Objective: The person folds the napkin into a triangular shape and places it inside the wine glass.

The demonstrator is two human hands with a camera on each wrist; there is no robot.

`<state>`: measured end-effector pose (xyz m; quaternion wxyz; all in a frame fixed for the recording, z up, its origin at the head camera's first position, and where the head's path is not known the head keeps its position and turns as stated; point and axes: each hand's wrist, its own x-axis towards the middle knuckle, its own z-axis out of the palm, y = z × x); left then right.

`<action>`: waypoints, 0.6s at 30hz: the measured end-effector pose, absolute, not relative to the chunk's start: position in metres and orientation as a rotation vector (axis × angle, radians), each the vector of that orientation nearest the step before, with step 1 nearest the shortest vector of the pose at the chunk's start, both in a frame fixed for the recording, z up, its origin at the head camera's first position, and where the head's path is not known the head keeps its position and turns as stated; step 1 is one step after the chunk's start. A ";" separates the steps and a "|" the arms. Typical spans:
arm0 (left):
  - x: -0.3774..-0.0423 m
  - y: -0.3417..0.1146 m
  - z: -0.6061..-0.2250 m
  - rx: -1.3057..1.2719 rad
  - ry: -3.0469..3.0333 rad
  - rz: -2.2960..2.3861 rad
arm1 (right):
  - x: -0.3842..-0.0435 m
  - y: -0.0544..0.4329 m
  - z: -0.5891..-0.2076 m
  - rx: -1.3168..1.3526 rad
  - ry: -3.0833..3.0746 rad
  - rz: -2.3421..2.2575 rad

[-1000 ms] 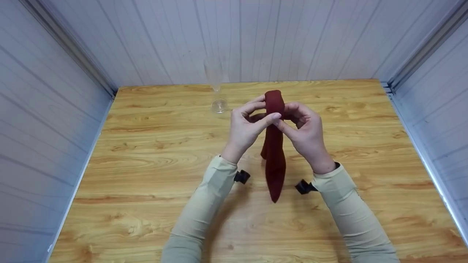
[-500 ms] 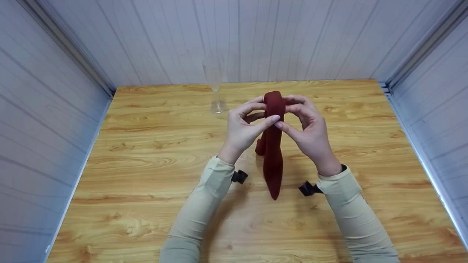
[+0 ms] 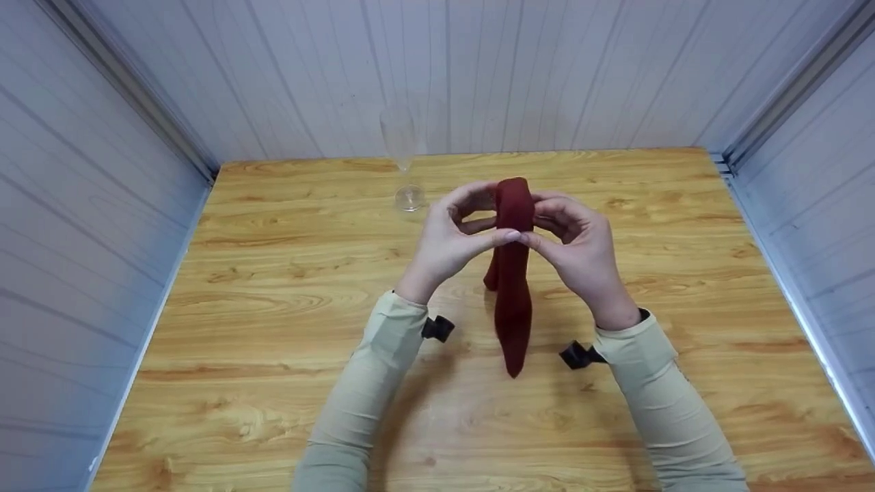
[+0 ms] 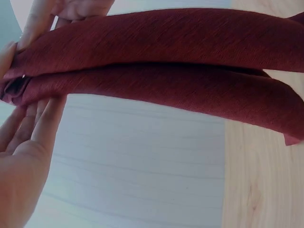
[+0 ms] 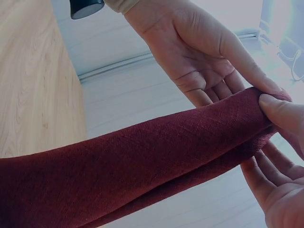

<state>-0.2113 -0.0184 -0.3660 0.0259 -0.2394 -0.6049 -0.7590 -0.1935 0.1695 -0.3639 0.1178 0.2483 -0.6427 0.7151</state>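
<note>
One folded strip of dark red cloth (image 3: 513,301) hangs in the middle of the frame, its bend at the top and a pointed end trailing toward the bottom; a shorter end shows just to the left, behind it. Both hands have hold of it near the bend. The left grip (image 3: 448,236) closes on it from the left, the right grip (image 3: 581,249) from the right — each with its thumb on the near face and its fingers round the back, parted only by the cloth's thickness. The thumb tips meet, or very nearly so.

The step in hand looks like shaping the fold: squeezing and evening the bend so that the layers lie together. The next move, as I judge it, calls for keeping that pinch firm — if one side slackens, the layers could slip apart.

Several things are hard to make out. Many fingertips are lost behind the cloth. In the left wrist view its far ends run off the right edge; in the right wrist view it is cut off at the lower left. Whether the pointed end touches the wooden desk (image 3: 273,307) cannot be told. The clear stemmed glass (image 3: 398,140), standing left of centre near the desk's far edge, almost melts into the pale wall (image 3: 478,75).
</note>
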 end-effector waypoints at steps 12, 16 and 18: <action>-0.206 -0.015 -0.361 -0.682 -1.887 -2.318 | -0.195 0.179 -0.362 0.786 -1.935 2.130; -0.199 -0.017 -0.351 -0.672 -1.874 -2.320 | -0.202 0.192 -0.363 0.857 -1.956 2.195; -0.196 -0.018 -0.345 -0.676 -1.874 -2.316 | -0.207 0.196 -0.365 0.872 -2.014 2.184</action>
